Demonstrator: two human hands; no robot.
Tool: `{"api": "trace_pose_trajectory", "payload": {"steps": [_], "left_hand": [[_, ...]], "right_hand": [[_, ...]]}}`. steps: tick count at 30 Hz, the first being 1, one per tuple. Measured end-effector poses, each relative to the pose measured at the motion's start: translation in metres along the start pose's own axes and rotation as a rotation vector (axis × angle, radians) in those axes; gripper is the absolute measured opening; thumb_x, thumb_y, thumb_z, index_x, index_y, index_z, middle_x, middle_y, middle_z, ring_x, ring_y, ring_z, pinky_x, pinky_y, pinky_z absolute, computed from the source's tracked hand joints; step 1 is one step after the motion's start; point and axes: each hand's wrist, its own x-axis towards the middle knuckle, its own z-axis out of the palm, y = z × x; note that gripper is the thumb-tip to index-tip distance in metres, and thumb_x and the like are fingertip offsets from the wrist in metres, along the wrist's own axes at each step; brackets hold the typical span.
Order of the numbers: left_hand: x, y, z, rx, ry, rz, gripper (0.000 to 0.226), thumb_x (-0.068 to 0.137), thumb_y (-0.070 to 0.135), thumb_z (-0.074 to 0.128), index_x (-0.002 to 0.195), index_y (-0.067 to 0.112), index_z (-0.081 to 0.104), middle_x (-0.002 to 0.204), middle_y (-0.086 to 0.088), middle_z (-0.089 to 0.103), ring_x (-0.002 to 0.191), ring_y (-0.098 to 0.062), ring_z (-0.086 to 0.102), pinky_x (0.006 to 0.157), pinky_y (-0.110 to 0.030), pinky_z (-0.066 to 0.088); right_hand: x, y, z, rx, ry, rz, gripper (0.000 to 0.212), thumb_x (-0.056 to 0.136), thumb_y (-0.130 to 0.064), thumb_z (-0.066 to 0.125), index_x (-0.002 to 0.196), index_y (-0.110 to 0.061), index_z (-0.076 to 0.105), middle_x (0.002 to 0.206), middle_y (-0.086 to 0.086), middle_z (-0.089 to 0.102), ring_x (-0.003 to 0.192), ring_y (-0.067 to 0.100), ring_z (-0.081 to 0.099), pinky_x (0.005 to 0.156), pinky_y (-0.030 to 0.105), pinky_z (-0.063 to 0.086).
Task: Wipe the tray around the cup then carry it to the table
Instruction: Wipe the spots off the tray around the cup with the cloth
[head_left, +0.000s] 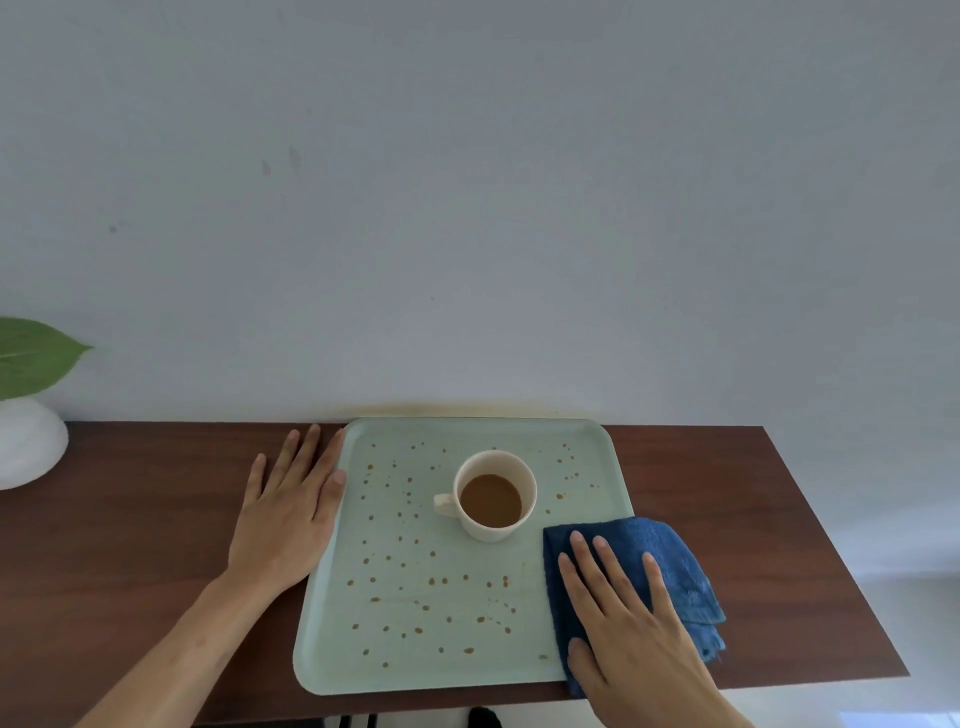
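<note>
A pale green tray (415, 670) lies on the dark wooden worktop (727, 493) between the two hands, speckled with brown drops. The left hand (291, 514) rests flat with straight fingers on the worktop, its thumb touching the tray's left rim. The right hand (628, 623) presses flat, fingers spread, on a folded blue cloth (670, 556) over the tray's right edge. A cream cup (493, 496) of brown drink stands on the tray just beyond the cloth.
</note>
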Motion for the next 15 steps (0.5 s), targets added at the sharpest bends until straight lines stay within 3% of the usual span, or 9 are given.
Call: {"api": "trace_pose_trajectory", "payload": {"steps": [8, 15], "left_hand": [[-0.001, 0.002, -0.003, -0.012, -0.002, -0.008, 0.062, 0.103, 0.06, -0.003, 0.163, 0.042, -0.001, 0.173, 0.01, 0.002, 0.16, -0.009, -0.008, 0.131, -0.046, -0.002], [-0.001, 0.002, -0.003, -0.011, 0.002, -0.008, 0.062, 0.103, 0.061, -0.004, 0.162, 0.043, -0.002, 0.172, 0.012, -0.001, 0.159, -0.008, -0.01, 0.13, -0.045, -0.003]], "right_hand": [[0.023, 0.001, 0.017, 0.072, 0.023, 0.043, 0.065, 0.094, -0.051, 0.042, 0.144, -0.015, 0.063, 0.155, 0.007, 0.054, 0.14, 0.03, 0.054, 0.111, 0.061, 0.024], [0.055, 0.016, 0.027, 0.113, 0.035, 0.07, 0.068, 0.106, -0.06, 0.03, 0.157, -0.02, 0.046, 0.167, 0.004, 0.037, 0.154, 0.028, 0.034, 0.12, 0.064, 0.015]]}}
